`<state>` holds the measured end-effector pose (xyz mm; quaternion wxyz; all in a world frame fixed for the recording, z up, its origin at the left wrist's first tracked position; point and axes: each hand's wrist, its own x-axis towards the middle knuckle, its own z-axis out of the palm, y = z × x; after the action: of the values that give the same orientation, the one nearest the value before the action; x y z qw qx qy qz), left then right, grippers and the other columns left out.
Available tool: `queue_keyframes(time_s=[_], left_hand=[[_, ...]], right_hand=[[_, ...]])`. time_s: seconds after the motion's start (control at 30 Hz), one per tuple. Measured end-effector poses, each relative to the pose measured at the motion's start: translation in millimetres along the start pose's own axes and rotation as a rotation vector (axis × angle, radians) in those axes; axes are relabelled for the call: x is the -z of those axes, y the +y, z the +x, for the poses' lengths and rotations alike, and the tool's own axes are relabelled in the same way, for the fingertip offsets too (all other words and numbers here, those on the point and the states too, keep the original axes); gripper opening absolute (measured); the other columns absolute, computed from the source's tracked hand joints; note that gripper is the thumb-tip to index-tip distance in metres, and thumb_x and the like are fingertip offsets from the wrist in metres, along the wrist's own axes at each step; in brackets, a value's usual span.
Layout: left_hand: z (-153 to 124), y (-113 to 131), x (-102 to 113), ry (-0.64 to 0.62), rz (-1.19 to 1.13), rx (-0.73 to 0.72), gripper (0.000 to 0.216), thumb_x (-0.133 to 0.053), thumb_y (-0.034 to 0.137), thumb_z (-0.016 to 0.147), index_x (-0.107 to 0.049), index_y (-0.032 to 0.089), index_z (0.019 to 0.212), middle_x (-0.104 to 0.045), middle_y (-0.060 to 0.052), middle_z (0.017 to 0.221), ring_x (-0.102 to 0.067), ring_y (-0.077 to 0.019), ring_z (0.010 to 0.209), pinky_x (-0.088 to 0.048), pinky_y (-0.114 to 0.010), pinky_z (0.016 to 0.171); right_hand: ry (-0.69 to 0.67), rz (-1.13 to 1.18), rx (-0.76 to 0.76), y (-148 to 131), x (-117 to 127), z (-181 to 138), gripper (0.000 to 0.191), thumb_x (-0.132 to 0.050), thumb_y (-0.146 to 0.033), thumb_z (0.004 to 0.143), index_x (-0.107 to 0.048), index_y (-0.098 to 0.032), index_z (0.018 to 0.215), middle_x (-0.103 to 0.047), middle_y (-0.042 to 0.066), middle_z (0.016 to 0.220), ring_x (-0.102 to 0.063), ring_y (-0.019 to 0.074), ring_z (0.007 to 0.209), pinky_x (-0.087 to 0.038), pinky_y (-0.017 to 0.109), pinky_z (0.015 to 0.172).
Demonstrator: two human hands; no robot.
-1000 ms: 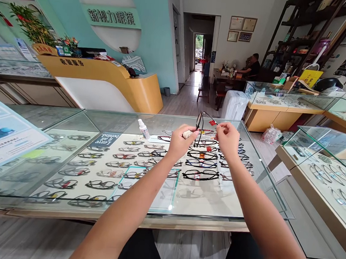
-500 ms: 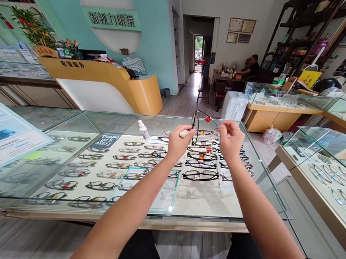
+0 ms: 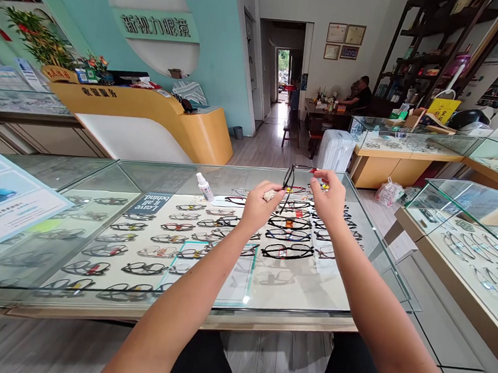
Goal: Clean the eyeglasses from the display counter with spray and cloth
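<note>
A pair of dark-framed eyeglasses [image 3: 290, 179] is raised above the glass counter, tilted, its temples unfolded. My left hand [image 3: 261, 207] grips the frame's near side between thumb and fingers, with a crumpled pale cloth [image 3: 269, 195] tucked in the same hand. At the far temple, beside a small red tag [image 3: 313, 170], the thumb and forefinger of my right hand [image 3: 329, 200] close on the glasses; the exact contact is partly hidden. Below the hands, a column of eyeglasses [image 3: 287, 251] with dark frames lies on the counter.
A white spray bottle [image 3: 204, 187] stands on the glass display counter [image 3: 300, 297], left of my hands. Rows of frames [image 3: 144, 268] show under the glass. A printed sign [image 3: 10, 202] juts in at left. Another showcase [image 3: 464, 243] stands right. A person [image 3: 361, 97] sits at the back.
The eyeglasses have turned and tilted, with the red-tagged temple now pointing right near my right fingers. My right hand has moved slightly left and up, closer to the left.
</note>
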<state>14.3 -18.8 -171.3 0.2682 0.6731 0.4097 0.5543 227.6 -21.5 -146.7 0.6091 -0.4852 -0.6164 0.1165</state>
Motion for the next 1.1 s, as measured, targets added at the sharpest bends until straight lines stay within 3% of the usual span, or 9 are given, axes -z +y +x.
queue_keyframes(time_s=[0.1, 0.17, 0.4, 0.67, 0.9, 1.1], left_hand=[[0, 0, 0, 0.008, 0.008, 0.0, 0.029, -0.073, 0.049, 0.096, -0.084, 0.023, 0.101, -0.074, -0.007, 0.103, -0.068, -0.0228, 0.091, -0.053, -0.034, 0.076], [0, 1, 0, 0.042, 0.01, -0.003, 0.028, -0.074, 0.048, 0.095, -0.083, 0.022, 0.099, -0.073, -0.007, 0.099, -0.067, -0.0226, 0.089, -0.053, -0.034, 0.077], [0, 3, 0, 0.051, 0.02, -0.027, 0.025, -0.076, 0.046, 0.095, -0.084, 0.023, 0.099, -0.076, -0.006, 0.1, -0.069, -0.0226, 0.092, -0.052, -0.036, 0.085], [-3, 5, -3, -0.002, -0.005, -0.058, 0.025, -0.079, 0.046, 0.093, -0.084, 0.023, 0.098, -0.078, -0.007, 0.101, -0.07, -0.0246, 0.097, -0.054, -0.037, 0.091], [-3, 5, -5, -0.019, -0.016, -0.051, 0.026, -0.08, 0.046, 0.092, -0.085, 0.022, 0.099, -0.08, -0.008, 0.104, -0.072, -0.0251, 0.099, -0.055, -0.038, 0.091], [-3, 5, -6, -0.018, -0.036, -0.041, 0.029, -0.081, 0.048, 0.091, -0.085, 0.021, 0.099, -0.081, -0.009, 0.104, -0.073, -0.0253, 0.099, -0.056, -0.038, 0.092]], right_hand=[[0.016, 0.029, -0.037, -1, 1, 0, 0.016, -0.063, -0.038, 0.098, -0.059, -0.027, 0.087, -0.066, 0.0, 0.08, -0.064, 0.0214, 0.074, -0.054, 0.038, 0.079], [-0.012, 0.046, -0.049, -3, 0, -3, 0.023, -0.064, -0.04, 0.098, -0.054, -0.028, 0.081, -0.055, -0.003, 0.071, -0.055, 0.019, 0.065, -0.049, 0.036, 0.071], [-0.18, 0.024, -0.04, -18, -11, -13, 0.033, -0.068, -0.043, 0.096, -0.053, -0.027, 0.071, -0.056, -0.003, 0.064, -0.05, 0.0171, 0.062, -0.038, 0.034, 0.065], [-0.197, 0.007, -0.097, -19, -14, -14, 0.046, -0.077, -0.059, 0.093, -0.057, -0.025, 0.069, -0.061, -0.003, 0.064, -0.052, 0.0159, 0.061, -0.039, 0.035, 0.067], [-0.161, 0.022, -0.184, -14, -10, -10, 0.041, -0.084, -0.055, 0.084, -0.059, -0.026, 0.098, -0.062, -0.006, 0.072, -0.057, 0.0175, 0.067, -0.045, 0.034, 0.072], [-0.201, -0.018, -0.211, -14, -10, -8, 0.063, -0.082, -0.059, 0.082, -0.059, -0.022, 0.127, -0.064, -0.006, 0.076, -0.063, 0.0209, 0.073, -0.048, 0.037, 0.077]])
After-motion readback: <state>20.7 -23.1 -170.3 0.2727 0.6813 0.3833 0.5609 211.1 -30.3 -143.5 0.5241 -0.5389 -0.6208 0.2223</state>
